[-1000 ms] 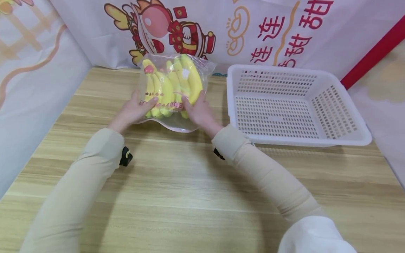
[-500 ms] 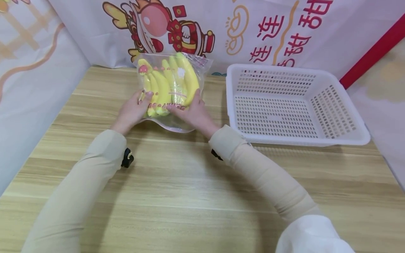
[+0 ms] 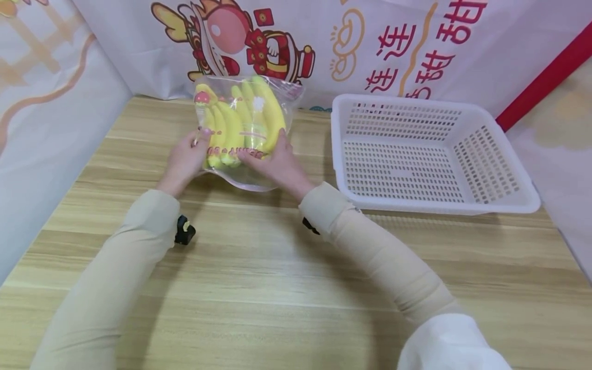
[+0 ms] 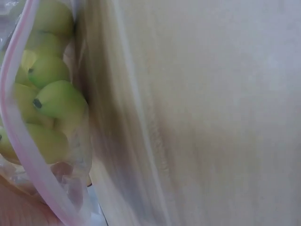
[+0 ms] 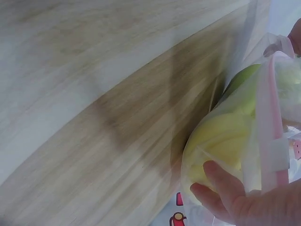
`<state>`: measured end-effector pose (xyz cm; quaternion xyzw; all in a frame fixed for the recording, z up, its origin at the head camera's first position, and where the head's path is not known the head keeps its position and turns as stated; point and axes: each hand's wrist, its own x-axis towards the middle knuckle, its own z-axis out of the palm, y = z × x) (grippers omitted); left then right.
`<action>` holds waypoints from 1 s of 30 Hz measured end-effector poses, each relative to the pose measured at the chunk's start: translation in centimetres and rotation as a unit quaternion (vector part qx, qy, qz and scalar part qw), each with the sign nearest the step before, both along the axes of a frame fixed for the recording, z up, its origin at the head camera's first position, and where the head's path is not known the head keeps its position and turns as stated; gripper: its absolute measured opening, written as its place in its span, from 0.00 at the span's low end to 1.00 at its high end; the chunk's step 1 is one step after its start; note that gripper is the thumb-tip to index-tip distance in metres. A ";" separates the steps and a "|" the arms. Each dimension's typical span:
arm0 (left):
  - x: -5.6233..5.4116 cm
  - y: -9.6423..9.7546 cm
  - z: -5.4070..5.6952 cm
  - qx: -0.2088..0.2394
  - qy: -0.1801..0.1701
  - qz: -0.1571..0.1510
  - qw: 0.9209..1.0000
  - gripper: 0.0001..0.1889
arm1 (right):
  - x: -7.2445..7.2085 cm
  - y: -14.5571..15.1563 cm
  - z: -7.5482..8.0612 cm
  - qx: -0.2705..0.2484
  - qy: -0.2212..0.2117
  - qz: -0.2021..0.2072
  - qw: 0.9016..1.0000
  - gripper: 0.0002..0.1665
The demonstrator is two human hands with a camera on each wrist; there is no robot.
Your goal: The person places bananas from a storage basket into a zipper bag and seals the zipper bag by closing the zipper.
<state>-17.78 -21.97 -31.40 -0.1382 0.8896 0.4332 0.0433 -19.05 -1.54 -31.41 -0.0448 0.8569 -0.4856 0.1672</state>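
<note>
A clear zip bag [image 3: 247,182] with red print holds several yellow bananas [image 3: 274,115]. My left hand [image 3: 182,159] grips its left edge, thumb in front. On the right side my right hand [image 3: 282,163] holds the bag, its thumb lying across the printed front. Fingers [image 5: 225,186] of that hand press the bag's underside in the right wrist view. A pink strip runs along the near edge, with a pale slider [image 5: 281,154] on it. Greenish banana tips [image 4: 59,99] show through the plastic in the left wrist view.
A white perforated plastic basket [image 3: 462,204] stands on the wooden table [image 3: 259,288] to the right of the bag. Behind the table hangs a white printed cloth [image 3: 314,31] with a red cartoon figure and lettering. A red strip [image 3: 546,77] crosses the back right.
Both hands and the bag have shifted slightly to the left. The right thumb has slid further across the bag's front. The basket stays where it was.
</note>
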 end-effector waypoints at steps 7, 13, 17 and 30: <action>-0.3 -1.5 0.7 -0.001 0.003 0.026 1.000 0.39 | -0.3 -1.5 0.4 -0.024 -0.010 0.012 1.000 0.69; -0.5 -3.3 1.0 -0.007 0.016 0.041 0.999 0.38 | -0.5 -2.6 0.8 -0.037 0.007 0.039 0.999 0.64; -0.4 -4.2 0.8 -0.003 0.021 0.048 0.999 0.38 | -0.4 -3.1 0.9 -0.047 0.015 0.051 0.997 0.63; 0.0 -4.8 0.3 -0.002 0.024 0.049 0.999 0.37 | -0.1 -3.6 0.4 -0.033 0.016 0.065 0.997 0.62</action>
